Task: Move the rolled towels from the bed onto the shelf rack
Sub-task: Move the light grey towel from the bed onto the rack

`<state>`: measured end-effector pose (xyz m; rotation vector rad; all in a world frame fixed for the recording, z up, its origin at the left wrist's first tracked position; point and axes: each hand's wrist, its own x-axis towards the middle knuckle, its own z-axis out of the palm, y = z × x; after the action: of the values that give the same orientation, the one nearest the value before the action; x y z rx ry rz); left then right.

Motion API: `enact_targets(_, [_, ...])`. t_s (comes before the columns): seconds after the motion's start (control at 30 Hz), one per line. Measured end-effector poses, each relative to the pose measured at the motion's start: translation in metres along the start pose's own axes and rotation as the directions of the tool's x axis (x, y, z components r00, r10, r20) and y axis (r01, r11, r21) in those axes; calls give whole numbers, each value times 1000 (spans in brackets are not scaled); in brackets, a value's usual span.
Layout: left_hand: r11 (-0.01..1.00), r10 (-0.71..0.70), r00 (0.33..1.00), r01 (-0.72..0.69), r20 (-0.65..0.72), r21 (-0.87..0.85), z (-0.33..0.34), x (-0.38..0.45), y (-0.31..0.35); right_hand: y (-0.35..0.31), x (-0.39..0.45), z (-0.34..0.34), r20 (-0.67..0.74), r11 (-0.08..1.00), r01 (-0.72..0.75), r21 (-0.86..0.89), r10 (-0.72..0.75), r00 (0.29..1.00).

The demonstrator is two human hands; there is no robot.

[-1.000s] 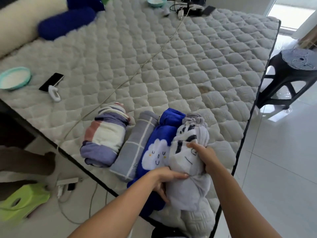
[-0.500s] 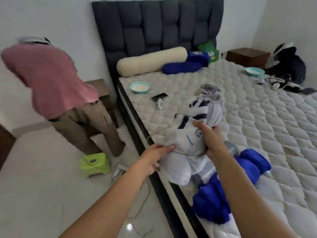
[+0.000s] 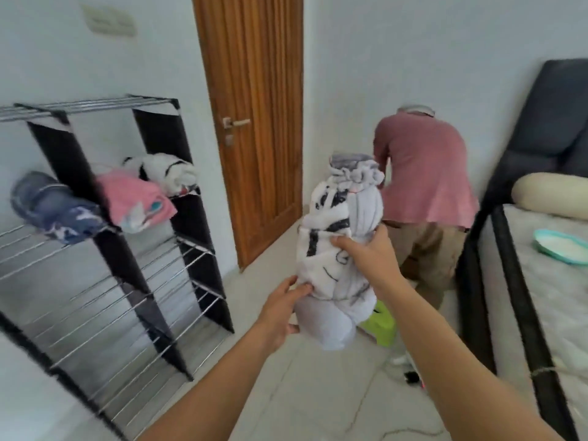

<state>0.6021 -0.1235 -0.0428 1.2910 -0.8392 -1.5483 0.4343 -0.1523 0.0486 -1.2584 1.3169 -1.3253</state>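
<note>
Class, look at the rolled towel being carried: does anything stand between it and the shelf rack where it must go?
Nothing visible does. Both hands, left and right, hold the white rolled towel in mid-air; only bare floor separates it from the shelf rack.

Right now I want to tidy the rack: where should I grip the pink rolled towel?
Grip the pink rolled towel round its thick middle, from the front and above. Its front end overhangs the wire shelf and sags, and rolls lie close on both sides.
</note>
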Motion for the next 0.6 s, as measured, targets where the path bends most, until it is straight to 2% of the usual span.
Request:
enact_targets(0.13, [988, 64, 972, -94, -225, -125, -95, -10, 22, -12, 20, 120, 263, 990, 110, -86, -84, 961])
enact_targets(0.3, [962, 93, 867, -205, -490, -179, -197, -20, 49, -9, 32, 253, 516, 981, 176, -78, -111, 849])
enact_targets(0.4, [950, 71, 740, -255, -669, -181, -250, -17, 61, -7, 39, 327, 654, 976, 208, -64, -117, 747])
enact_targets(0.5, [951, 117, 543, -302, -832, -64, -292, -8, 78, -13, 46, 395, 765, 960, 276, -44, -145, 627])
enact_targets(0.6, [934, 141, 377, -357, -915, -3, -325, -10, 90, -25, 48, 458, 838, 926, 378, 13, -216, 501])
